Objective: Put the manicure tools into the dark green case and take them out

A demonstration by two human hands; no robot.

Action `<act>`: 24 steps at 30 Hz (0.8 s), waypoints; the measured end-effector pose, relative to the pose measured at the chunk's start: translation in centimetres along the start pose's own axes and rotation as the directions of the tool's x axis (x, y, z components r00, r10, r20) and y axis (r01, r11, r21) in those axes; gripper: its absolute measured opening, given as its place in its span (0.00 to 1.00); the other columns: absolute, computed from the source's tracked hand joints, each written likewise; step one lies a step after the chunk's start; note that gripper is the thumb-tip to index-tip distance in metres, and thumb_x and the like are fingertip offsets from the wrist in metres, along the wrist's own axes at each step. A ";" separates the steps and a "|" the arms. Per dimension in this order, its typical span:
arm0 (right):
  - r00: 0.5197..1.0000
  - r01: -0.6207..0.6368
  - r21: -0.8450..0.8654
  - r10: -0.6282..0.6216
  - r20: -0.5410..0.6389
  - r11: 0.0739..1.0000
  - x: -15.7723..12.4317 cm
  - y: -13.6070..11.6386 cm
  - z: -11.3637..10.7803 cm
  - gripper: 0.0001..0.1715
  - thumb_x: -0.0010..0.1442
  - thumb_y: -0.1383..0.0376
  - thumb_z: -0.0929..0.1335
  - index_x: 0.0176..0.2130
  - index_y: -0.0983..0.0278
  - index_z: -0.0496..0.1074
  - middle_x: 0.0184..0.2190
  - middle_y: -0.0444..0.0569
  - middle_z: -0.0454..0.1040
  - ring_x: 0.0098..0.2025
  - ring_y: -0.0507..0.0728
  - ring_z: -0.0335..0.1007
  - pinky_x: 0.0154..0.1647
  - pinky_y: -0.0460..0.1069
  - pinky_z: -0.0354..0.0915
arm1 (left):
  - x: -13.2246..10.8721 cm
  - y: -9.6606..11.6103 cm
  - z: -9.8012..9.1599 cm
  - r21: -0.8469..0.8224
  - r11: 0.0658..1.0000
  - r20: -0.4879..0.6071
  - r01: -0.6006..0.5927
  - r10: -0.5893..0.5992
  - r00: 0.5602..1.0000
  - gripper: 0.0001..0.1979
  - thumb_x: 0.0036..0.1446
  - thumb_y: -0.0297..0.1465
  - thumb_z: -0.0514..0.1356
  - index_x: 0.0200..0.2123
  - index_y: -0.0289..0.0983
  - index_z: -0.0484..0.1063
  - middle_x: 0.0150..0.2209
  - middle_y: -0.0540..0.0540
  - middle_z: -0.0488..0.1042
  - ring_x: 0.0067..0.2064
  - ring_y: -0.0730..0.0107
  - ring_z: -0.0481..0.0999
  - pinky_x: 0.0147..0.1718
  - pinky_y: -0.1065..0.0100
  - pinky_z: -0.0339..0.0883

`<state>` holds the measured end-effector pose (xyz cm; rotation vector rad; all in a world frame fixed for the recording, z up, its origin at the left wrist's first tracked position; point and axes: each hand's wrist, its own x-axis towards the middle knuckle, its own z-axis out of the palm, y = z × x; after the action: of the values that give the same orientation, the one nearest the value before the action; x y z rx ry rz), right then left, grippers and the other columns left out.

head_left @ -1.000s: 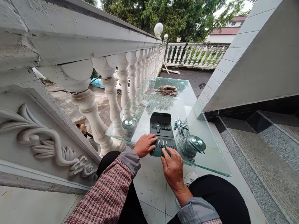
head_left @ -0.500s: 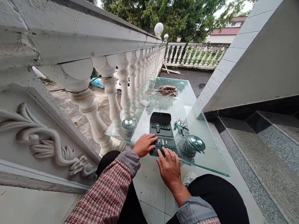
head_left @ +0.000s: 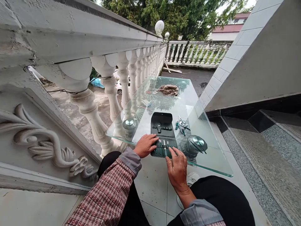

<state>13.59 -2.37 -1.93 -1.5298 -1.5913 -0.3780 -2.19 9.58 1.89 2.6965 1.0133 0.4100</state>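
An open black tool case (head_left: 162,129) lies on a glass table (head_left: 207,158), with several small tools held in loops along its near half. My left hand (head_left: 145,145) rests flat on the case's near left corner, fingers stretched out. My right hand (head_left: 176,167) sits at the case's near right edge, fingers curled in a pinch at one of the tools; what it grips is too small to make out. Loose green-handled tools (head_left: 181,125) lie on the glass just right of the case.
A white stone balustrade (head_left: 110,84) runs close along the table's left side. Tiled steps and a grey wall (head_left: 258,62) rise on the right. A brown rag (head_left: 168,89) lies at the table's far end. Round metal table fittings (head_left: 195,143) show through the glass.
My right hand slid left along the case's near edge, then back right, and its fingers went from flat to a pinch. The left hand stayed put.
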 end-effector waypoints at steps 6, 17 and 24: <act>0.996 0.065 -0.023 -0.063 0.070 0.998 -0.8 -0.3 -0.8 0.12 0.62 0.65 0.62 0.44 0.62 0.71 0.46 0.51 0.68 0.53 0.60 0.58 0.54 0.58 0.55 | -0.1 0.1 -0.1 -0.009 1.000 0.007 0.005 -0.005 1.000 0.23 0.62 0.34 0.54 0.59 0.41 0.57 0.62 0.44 0.57 0.62 0.60 0.56 0.61 0.54 0.47; 0.986 0.139 -0.075 -0.131 0.100 0.987 -0.9 -0.5 -0.4 0.14 0.62 0.67 0.62 0.46 0.63 0.70 0.47 0.53 0.69 0.54 0.60 0.58 0.56 0.59 0.54 | -0.1 0.1 -0.1 0.002 1.000 0.006 0.010 -0.010 1.000 0.22 0.62 0.34 0.54 0.59 0.41 0.58 0.62 0.45 0.56 0.62 0.61 0.56 0.61 0.55 0.46; 0.977 0.170 -0.126 -0.151 0.149 0.977 -0.4 -1.0 0.1 0.17 0.62 0.64 0.62 0.50 0.62 0.69 0.51 0.54 0.66 0.56 0.61 0.55 0.58 0.61 0.51 | 0.0 0.0 -0.1 0.009 1.000 -0.004 -0.001 0.001 1.000 0.22 0.61 0.34 0.55 0.58 0.41 0.58 0.61 0.44 0.57 0.62 0.62 0.57 0.60 0.56 0.48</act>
<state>12.62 -2.77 -1.92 -1.5635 -1.8385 -0.4890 -2.21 9.53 1.94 2.7053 1.0169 0.4125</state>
